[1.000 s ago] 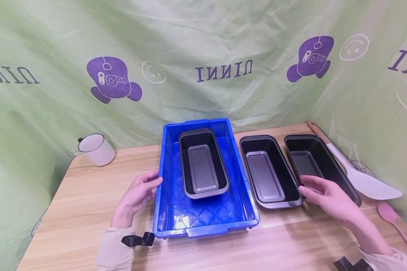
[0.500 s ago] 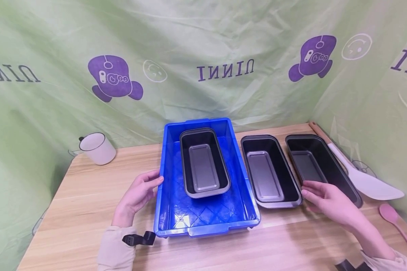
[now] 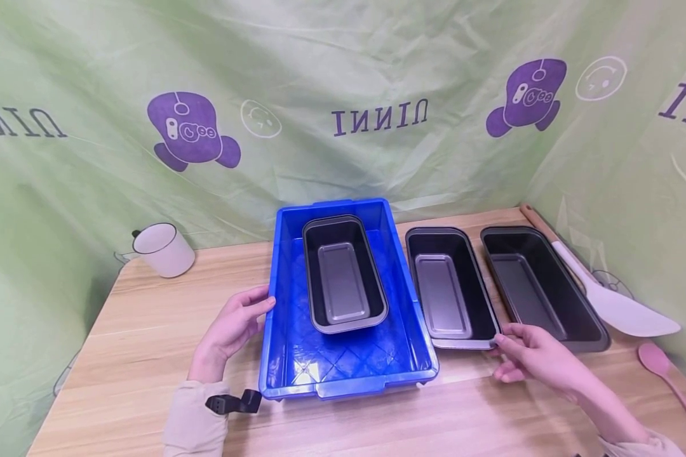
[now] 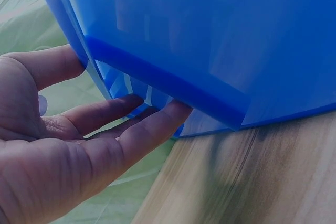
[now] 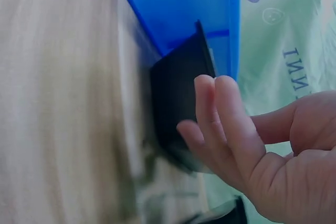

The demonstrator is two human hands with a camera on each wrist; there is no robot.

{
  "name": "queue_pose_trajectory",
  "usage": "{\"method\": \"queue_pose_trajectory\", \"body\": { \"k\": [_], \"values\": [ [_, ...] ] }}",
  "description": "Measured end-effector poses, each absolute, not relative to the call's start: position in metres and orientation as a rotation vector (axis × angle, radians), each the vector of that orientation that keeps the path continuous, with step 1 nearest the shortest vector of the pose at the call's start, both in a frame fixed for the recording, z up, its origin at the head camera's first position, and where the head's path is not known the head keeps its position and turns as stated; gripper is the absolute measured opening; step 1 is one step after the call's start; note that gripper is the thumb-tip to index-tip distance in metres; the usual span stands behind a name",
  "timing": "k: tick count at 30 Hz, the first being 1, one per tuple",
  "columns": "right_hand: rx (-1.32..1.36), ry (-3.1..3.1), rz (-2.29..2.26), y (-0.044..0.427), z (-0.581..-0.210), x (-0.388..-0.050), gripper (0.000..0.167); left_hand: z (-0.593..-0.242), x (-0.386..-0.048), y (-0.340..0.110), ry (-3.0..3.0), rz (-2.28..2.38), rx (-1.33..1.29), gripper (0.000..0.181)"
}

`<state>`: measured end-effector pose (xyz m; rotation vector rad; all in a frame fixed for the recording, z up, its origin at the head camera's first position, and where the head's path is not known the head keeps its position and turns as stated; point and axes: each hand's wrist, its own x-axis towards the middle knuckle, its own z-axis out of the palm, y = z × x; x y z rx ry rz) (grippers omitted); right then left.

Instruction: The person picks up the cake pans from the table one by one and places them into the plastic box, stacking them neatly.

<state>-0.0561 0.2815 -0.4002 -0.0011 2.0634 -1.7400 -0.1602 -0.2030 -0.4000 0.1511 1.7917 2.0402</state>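
A blue plastic bin stands on the table with one dark loaf pan inside it. My left hand holds the bin's left side, thumb at the rim; in the left wrist view its fingers reach under a ledge on the wall. Right of the bin is a second loaf pan. My right hand pinches this pan's near right corner, thumb on the rim and fingers at the outer side. Further right lies a third loaf pan, apart from the hand.
A white mug stands at the back left. Along the right side lie a white spatula with a wooden handle and a pink spoon. Green printed cloth hangs around the wooden table.
My right hand has moved slightly left and nearer, taking hold of the second pan's near corner. That pan's near end has shifted a little left. The left hand stays in place.
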Motion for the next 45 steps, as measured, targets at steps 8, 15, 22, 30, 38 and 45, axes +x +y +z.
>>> {"method": "queue_pose_trajectory", "body": {
  "k": [8,15,22,30,38,45],
  "values": [
    [-0.096,1.842,-1.852,0.289,-0.415,-0.061,0.015,-0.398,-0.16,-0.202,1.801,2.038,0.145,0.055],
    [-0.156,1.727,-1.922,0.291,-0.421,-0.063,0.013,-0.399,-0.16,-0.203,1.812,2.034,0.139,0.055],
    [-0.064,1.763,-2.034,0.283,-0.424,-0.06,0.014,-0.4,-0.16,-0.203,1.806,2.037,0.144,0.055],
    [-0.039,1.784,-2.087,0.28,-0.422,-0.057,0.015,-0.4,-0.16,-0.204,1.807,2.035,0.138,0.056],
    [0.05,1.792,-2.182,0.279,-0.419,-0.056,0.016,-0.4,-0.16,-0.204,1.801,2.043,0.142,0.056],
    [0.06,1.801,-2.167,0.282,-0.419,-0.055,0.019,-0.401,-0.16,-0.204,1.79,2.047,0.14,0.056]
  ]
}}
